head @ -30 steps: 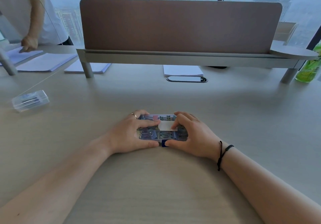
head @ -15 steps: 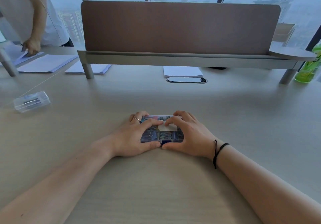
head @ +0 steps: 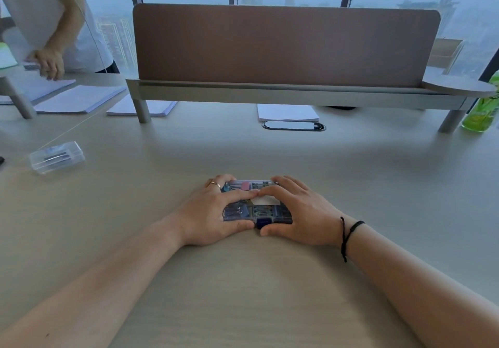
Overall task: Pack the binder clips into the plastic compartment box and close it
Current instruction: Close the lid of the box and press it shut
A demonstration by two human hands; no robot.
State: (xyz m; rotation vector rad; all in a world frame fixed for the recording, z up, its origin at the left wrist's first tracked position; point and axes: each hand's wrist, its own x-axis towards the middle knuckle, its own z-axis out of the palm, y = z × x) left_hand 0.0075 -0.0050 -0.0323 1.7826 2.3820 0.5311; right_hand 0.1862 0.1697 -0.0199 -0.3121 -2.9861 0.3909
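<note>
The clear plastic compartment box [head: 258,212] lies flat on the desk in front of me, its lid down, with a white label and a blue latch at its near edge. Coloured binder clips show through the lid in its compartments. My left hand [head: 213,212] wraps round the box's left side, fingers lying across the lid and thumb at the near edge. My right hand [head: 302,212] does the same on the right side. The two forefinger tips meet over the lid's middle and both thumbs sit by the latch.
A second small clear case [head: 56,156] lies far left on the desk. Paper stacks [head: 81,99] and a raised shelf with a brown divider panel [head: 283,45] stand behind. A green bottle [head: 482,110] is at far right. Another person's hand [head: 50,62] rests on papers at upper left.
My hands have closed in over the box, forefingers now touching above the lid. The person at upper left has shifted a hand along the papers.
</note>
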